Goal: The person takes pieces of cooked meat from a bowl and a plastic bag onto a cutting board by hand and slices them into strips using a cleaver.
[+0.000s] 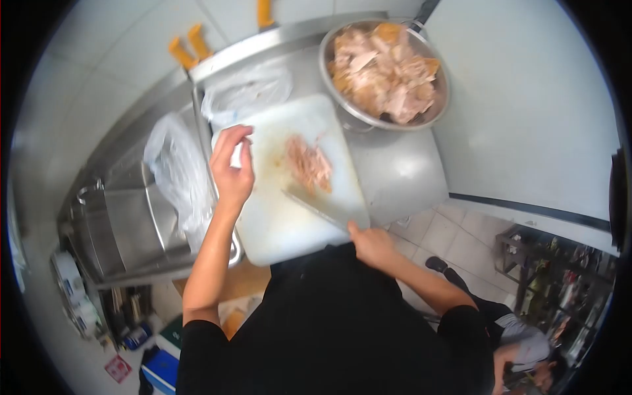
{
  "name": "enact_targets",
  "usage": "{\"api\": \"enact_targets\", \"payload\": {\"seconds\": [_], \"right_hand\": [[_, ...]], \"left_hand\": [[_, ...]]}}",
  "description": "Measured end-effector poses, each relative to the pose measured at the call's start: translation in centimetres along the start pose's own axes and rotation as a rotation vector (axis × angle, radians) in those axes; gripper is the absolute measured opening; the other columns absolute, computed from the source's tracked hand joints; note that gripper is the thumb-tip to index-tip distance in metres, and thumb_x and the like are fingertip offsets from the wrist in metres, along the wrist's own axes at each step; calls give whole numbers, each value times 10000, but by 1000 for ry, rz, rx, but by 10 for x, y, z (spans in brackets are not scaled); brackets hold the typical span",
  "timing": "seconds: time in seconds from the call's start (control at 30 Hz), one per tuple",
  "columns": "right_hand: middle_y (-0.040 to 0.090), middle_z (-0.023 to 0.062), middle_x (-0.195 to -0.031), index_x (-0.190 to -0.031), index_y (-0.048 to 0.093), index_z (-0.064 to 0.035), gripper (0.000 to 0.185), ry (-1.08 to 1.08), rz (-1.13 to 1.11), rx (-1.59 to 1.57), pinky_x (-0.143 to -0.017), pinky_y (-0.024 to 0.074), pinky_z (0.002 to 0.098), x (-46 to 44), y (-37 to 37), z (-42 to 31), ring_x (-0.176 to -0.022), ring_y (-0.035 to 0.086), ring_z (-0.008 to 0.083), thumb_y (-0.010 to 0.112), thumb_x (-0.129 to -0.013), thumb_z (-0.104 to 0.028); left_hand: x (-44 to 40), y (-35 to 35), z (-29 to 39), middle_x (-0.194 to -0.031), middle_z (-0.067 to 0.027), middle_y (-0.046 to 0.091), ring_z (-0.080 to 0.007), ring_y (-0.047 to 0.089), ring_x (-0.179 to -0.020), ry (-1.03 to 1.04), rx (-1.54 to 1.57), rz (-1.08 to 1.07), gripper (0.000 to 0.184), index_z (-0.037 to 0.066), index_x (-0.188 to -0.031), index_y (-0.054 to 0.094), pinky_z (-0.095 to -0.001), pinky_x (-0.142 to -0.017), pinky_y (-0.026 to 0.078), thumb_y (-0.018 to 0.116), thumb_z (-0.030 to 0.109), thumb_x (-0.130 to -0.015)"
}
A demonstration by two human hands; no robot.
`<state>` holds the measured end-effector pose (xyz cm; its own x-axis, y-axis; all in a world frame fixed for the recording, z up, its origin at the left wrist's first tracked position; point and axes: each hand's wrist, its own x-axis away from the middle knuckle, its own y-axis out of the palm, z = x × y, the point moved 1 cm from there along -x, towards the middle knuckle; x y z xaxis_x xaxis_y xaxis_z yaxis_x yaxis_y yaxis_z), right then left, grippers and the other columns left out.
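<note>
My right hand [372, 246] grips the handle of a knife [316, 209], whose blade lies slantwise low over the white cutting board [263, 230]. A small pile of chopped cooked meat [307, 162], which looks like chicken, sits on the board just beyond the blade tip. My left hand [233, 164] hovers at the board's left edge, with thumb and fingers curved apart and nothing between them. At the upper right stands a metal bowl [326, 69] heaped with larger pieces of meat [385, 72].
Clear plastic bags [174, 171] lie on the sink edge, left of the board, and behind it. A steel sink [135, 224] is at the left. Yellow-handled tools [197, 41] stand against the wall. Another person [520, 342] is at the lower right, near a shelf rack [559, 283].
</note>
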<state>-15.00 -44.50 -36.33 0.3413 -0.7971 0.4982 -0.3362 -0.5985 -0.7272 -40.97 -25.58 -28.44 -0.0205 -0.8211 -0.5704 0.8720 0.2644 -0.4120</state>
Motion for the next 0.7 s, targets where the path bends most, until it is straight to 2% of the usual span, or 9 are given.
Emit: {"api": "enact_targets", "payload": {"seconds": [0.07,0.13,0.23,0.3,0.33,0.4,0.47,0.53,0.7], "right_hand": [[670,223,-741,-1180,476,11,382,-24,54,-44,-644,527,511,1,1,2,-724,678,408,533,-804,-27],[668,222,-733,-1162,469,15,372,-33,-41,-33,-638,526,514,2,-5,-3,-714,677,406,550,-803,-37],[669,215,-732,-1190,456,25,429,-51,5,-61,-630,529,509,1,-3,-1,-716,680,398,593,-790,-44],[670,224,-740,-1203,450,17,427,-39,18,-113,-633,524,519,0,-6,2,-720,679,405,576,-801,-46],[670,233,-747,-1216,443,10,425,-25,13,-158,-637,519,530,1,-6,5,-723,678,413,559,-812,-48],[666,231,-737,-1199,448,5,395,-22,44,-217,-636,517,529,2,0,12,-722,678,413,566,-827,-61],[663,230,-727,-1181,453,1,366,-25,72,-276,-634,514,529,-3,7,17,-721,677,413,573,-843,-73],[662,224,-731,-1131,466,-14,293,-20,60,-346,-636,507,529,-5,11,21,-723,671,416,584,-883,-115],[667,220,-773,-1104,473,-25,265,-30,6,-331,-675,500,529,-8,4,30,-765,665,419,589,-918,-173]], "left_hand": [[-45,45,17,-993,-161,654,-301,641,-829,194,0,-250,257,0,-1013,656,-344,-754,507,567,-109,-798],[-80,104,25,-1009,-180,649,-350,643,-896,184,-20,-428,268,9,-1020,660,-393,-777,512,607,-75,-772],[-114,196,7,-1004,-175,646,-374,634,-920,175,-87,-571,281,23,-1043,662,-428,-799,513,650,0,-763],[-122,236,10,-1051,-154,659,-368,634,-973,116,-367,-665,360,51,-1099,671,-429,-856,511,714,64,-742],[-121,248,16,-1051,-154,659,-368,634,-973,134,-368,-681,360,51,-1099,671,-429,-856,511,714,64,-742],[-111,263,32,-1050,-151,630,-361,616,-993,354,-222,-669,392,60,-1090,668,-453,-867,503,725,112,-706],[-98,278,51,-1026,-144,603,-332,593,-1014,459,-267,-766,379,74,-1060,676,-448,-862,484,711,86,-683],[-84,290,51,-975,-139,594,-313,576,-999,570,-515,-770,372,84,-1036,679,-438,-858,460,708,75,-665],[-79,279,55,-977,-130,598,-317,561,-997,367,-340,-827,270,66,-901,628,-438,-847,403,696,11,-645]]}}
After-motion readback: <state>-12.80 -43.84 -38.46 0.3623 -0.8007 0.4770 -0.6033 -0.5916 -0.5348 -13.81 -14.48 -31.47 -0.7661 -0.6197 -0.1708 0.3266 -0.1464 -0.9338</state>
